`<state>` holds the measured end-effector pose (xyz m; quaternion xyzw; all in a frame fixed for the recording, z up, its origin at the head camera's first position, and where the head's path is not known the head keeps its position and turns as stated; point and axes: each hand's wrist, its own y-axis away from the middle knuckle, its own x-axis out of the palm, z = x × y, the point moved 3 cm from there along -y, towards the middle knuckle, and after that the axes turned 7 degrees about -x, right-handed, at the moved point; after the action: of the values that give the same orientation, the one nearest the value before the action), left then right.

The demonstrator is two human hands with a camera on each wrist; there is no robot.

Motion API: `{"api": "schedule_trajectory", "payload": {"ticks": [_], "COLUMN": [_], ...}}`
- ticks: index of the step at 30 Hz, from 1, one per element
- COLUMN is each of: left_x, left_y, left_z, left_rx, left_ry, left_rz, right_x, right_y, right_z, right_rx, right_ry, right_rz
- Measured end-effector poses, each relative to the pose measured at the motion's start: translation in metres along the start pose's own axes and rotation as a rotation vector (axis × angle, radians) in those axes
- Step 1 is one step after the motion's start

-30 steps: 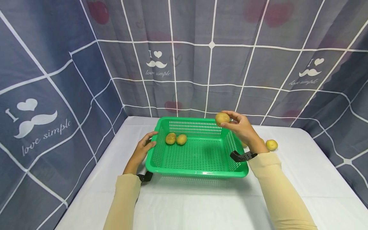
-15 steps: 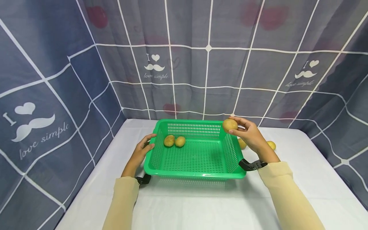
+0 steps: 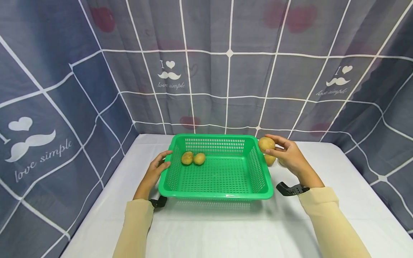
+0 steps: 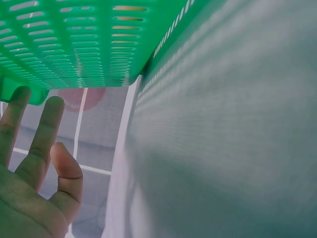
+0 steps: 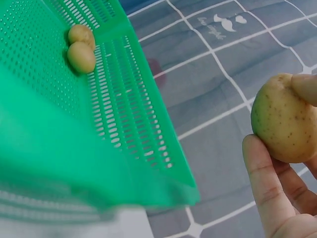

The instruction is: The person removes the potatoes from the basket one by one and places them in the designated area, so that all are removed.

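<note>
A green plastic basket (image 3: 216, 196) with slotted walls sits on the white-covered table. Inside, near its left end, lie two potatoes (image 3: 187, 158) (image 3: 199, 158) side by side. At the left rim is my left hand (image 3: 153, 175), its fingertips touching the basket. The left wrist view shows its fingers (image 4: 42, 134) extended beside the slotted wall. My right hand (image 3: 292, 158) pinches another potato (image 5: 283, 121) between thumb and fingers, held up just outside the basket's right rim. Below it, another potato (image 3: 269, 159) rests on the table by the right wall, partly hidden.
A pale, mostly hidden round thing (image 3: 281, 163) shows behind my right hand. Grey-blue curtains (image 3: 206, 79) with white grid lines hang behind the table and at both sides. White cloth (image 3: 213, 233) covers the tabletop.
My right hand has carried the potato rightward and slightly down, from above the far right corner to outside the right rim. My left hand stays at the left rim. The head view has shifted slightly.
</note>
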<state>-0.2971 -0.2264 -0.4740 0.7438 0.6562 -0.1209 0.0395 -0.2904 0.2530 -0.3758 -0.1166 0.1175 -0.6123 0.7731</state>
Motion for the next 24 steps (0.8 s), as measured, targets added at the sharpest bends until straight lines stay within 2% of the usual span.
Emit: {"api": "schedule_trajectory", "payload": {"ticks": [8, 24], "left_x": [0.000, 0.001], "left_y": [0.000, 0.001], "left_z": [0.000, 0.000], "left_rx": [-0.014, -0.012], "left_ry": [-0.005, 0.010], "left_rz": [0.004, 0.015], "right_x": [-0.012, -0.029], "right_y": [0.011, 0.029], "right_z": [-0.014, -0.051], "right_rx": [0.010, -0.008], "right_ry": [0.001, -0.112], "right_rz": [-0.060, -0.170]}}
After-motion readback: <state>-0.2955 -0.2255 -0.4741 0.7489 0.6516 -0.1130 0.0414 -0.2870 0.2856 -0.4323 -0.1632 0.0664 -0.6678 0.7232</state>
